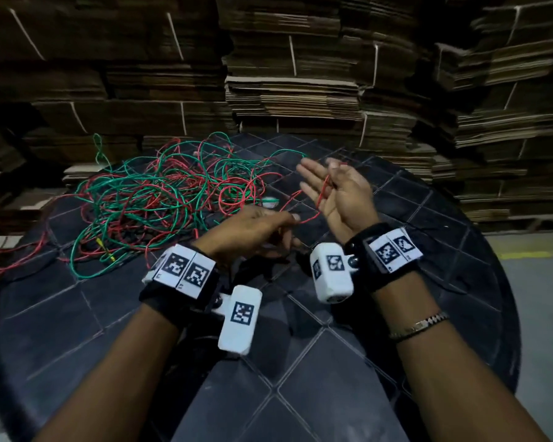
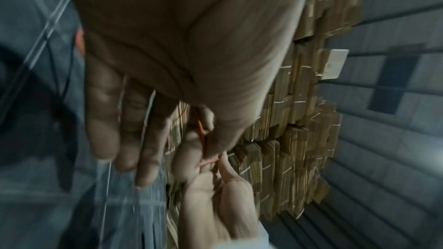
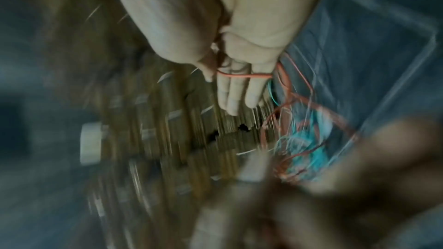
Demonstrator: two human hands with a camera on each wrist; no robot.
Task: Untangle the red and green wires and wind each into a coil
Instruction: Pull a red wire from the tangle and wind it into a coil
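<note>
A loose tangle of red wire (image 1: 237, 199) and green wire (image 1: 160, 193) lies on the far left part of the black round table (image 1: 332, 362). One red strand (image 1: 310, 218) runs out of it to my hands. My left hand (image 1: 292, 218) pinches this strand between thumb and forefinger (image 2: 206, 139). My right hand (image 1: 320, 183) is raised, palm towards me, fingers straight. The red wire (image 3: 239, 75) crosses its fingers, and the thumb (image 3: 207, 71) pins it. The wrist views are blurred.
Tall stacks of flattened cardboard (image 1: 294, 90) rise close behind the table. A small white object (image 1: 270, 202) lies at the tangle's right edge. Red wire (image 1: 0, 269) trails off the table's left side. Grey floor with a yellow line (image 1: 524, 255) shows at right.
</note>
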